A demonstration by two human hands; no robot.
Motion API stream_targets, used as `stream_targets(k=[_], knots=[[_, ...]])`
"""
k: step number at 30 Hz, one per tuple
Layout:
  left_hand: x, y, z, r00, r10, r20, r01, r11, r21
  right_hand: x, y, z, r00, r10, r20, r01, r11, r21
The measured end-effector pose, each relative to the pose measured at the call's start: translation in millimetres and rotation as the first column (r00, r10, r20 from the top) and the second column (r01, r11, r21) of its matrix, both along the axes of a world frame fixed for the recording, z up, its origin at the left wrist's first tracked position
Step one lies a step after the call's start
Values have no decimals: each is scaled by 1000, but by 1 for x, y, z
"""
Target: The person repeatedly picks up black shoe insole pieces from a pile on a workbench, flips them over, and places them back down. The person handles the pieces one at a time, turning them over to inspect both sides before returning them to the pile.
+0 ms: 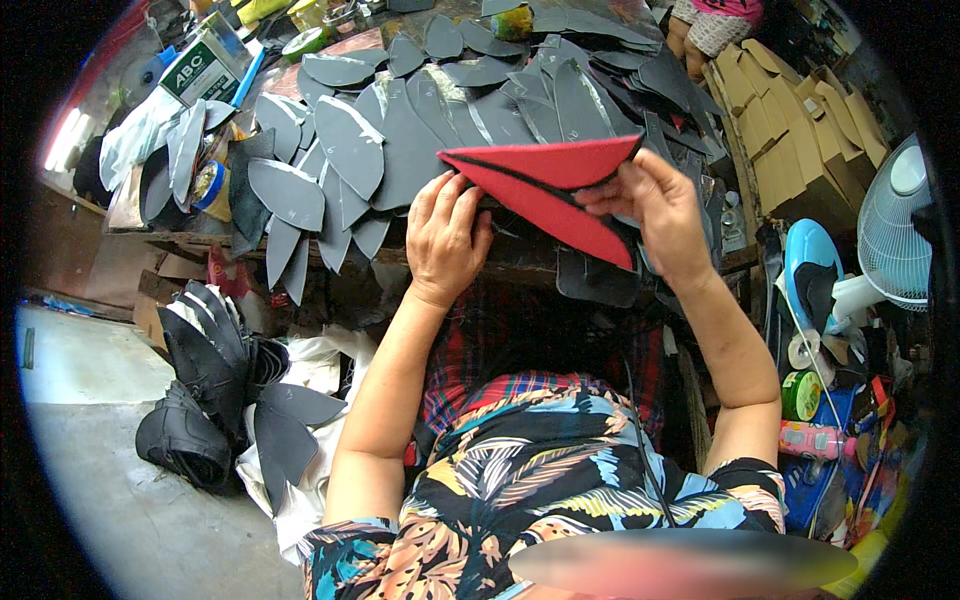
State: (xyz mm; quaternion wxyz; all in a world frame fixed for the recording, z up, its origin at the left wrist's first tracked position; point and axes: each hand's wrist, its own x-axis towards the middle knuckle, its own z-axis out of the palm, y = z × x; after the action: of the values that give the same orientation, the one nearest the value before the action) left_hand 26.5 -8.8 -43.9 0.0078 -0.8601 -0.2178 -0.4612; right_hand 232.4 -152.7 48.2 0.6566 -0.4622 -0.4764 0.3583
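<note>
Head view: a crowded worktable [622,11] fills the far side, layered with gray leaf-shaped pieces [348,145].

Brown cardboard [800,140] stacks up far right, a white fan [900,230] nearer; black bundles [190,430] lie left. Over the table's near edge, the right hand [672,215] pinches the black-edged red piece [545,165]; the left hand [443,245] curls at its left tip, grip partly hidden.
</note>
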Motion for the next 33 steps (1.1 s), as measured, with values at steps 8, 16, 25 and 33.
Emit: stream_targets(k=[8, 16, 25, 33], knots=[[1, 0, -1, 1000, 20, -20, -19, 1000, 13, -19, -4, -2, 515, -330, 791, 104, 940, 325], [-1, -3, 2, 1000, -3, -23, 2, 998, -59, -9, 6, -7, 356, -323, 877, 178, 945, 276], [4, -14, 5, 989, -66, 135, 85, 987, -135, -7, 11, -20, 898, -253, 361, 210, 965, 155], [-4, -33, 35, 965, -140, 224, 218, 902, -374, 8, 4, 25, 704, -524, 480, 308, 834, 458]])
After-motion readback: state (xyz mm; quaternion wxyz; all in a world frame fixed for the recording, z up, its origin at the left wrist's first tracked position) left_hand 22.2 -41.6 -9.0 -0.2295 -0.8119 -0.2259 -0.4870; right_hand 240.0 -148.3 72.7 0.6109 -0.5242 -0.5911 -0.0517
